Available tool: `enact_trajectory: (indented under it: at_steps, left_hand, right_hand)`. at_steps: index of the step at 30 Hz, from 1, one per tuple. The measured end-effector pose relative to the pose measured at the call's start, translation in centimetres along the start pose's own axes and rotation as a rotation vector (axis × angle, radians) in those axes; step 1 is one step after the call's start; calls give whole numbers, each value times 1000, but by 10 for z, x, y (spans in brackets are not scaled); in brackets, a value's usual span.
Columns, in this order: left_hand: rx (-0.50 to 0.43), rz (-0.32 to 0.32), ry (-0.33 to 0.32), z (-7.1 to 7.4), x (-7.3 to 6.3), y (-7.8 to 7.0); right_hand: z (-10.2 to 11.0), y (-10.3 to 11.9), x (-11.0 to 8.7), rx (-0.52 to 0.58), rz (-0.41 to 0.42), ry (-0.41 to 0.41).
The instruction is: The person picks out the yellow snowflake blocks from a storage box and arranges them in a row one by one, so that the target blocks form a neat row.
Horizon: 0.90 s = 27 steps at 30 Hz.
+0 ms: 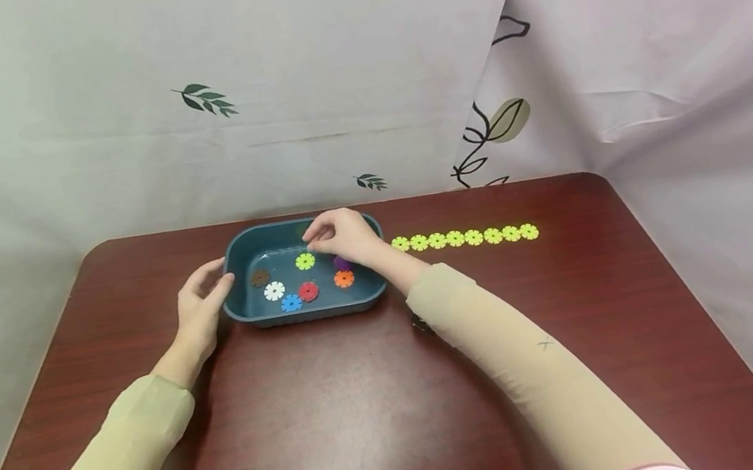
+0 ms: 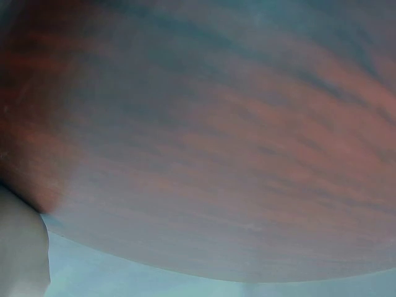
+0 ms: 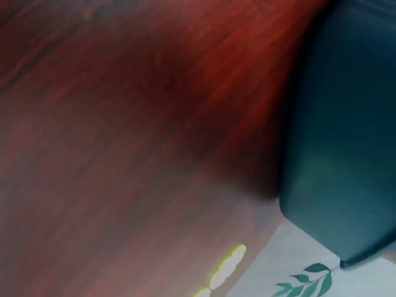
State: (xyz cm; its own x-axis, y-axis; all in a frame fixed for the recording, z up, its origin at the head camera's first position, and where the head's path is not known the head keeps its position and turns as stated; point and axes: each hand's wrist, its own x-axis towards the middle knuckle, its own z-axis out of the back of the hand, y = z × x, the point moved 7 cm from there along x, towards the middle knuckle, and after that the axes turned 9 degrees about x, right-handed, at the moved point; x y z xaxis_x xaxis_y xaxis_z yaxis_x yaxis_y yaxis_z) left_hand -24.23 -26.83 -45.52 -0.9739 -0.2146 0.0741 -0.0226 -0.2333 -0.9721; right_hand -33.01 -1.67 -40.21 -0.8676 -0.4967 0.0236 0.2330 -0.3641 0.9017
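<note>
A dark teal plastic tray (image 1: 308, 315) sits toward the back of the table. My left hand (image 1: 197, 307) grips its left end, thumb at the rim and fingers along the outside. Over the tray's right half, my right hand (image 1: 346, 237) reaches in from the right with fingers bent loosely. Just below its fingertips shows a yellow-green snowflake disc (image 1: 305, 261). Around it in the tray lie brown (image 1: 260, 279), white (image 1: 274, 290), blue (image 1: 291, 302), red (image 1: 308, 291) and orange (image 1: 344, 278) discs. A purple disc (image 1: 342, 265) is partly hidden by the right hand.
A straight row of several yellow-green discs (image 1: 474, 237) runs rightward from the tray along the reddish-brown table (image 1: 344, 416). Behind the table hangs pale leaf-patterned cloth (image 1: 300, 101). The right wrist view shows the tray's outer wall (image 3: 346, 142) close by.
</note>
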Motion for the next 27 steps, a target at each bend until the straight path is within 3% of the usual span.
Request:
enact_trajectory:
  at_steps: [9, 27]
  left_hand:
    - [-20, -5, -15, -1, 1, 0]
    - [-42, -3, -21, -1, 2, 0]
  right_hand:
    - [-14, 1, 7, -140, 31, 69]
    - [-29, -5, 11, -302, 68, 175]
